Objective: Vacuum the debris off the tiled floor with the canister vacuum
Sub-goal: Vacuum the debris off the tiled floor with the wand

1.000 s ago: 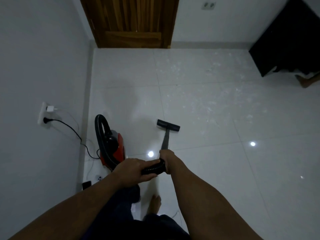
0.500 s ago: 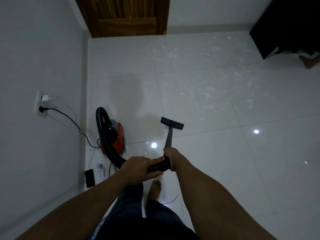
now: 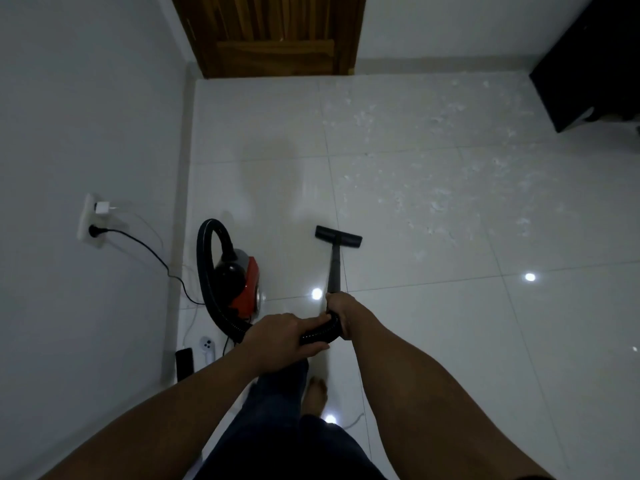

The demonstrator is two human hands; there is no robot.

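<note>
A red and black canister vacuum (image 3: 242,284) stands on the white tiled floor (image 3: 450,341) near the left wall. Its black ribbed hose (image 3: 205,258) loops up over the canister and down to my hands. My left hand (image 3: 284,339) is shut on the hose. My right hand (image 3: 341,315) grips the lower end of the dark wand (image 3: 334,268). The flat black floor nozzle (image 3: 338,236) rests on the tile ahead of me. White debris (image 3: 433,199) lies scattered over the tiles to the right of the nozzle and beyond it.
A wall socket (image 3: 90,221) on the left holds a white charger and the vacuum's black cord (image 3: 149,251). A dark phone (image 3: 184,364) and a white controller (image 3: 207,347) lie by the wall. A wooden door (image 3: 273,32) stands ahead, dark furniture (image 3: 588,60) at the right. My bare foot (image 3: 316,393) is below my hands.
My view has tilted slightly upward, showing more of the door. The nozzle sits a little farther forward on the tile. Both hands keep the same grip.
</note>
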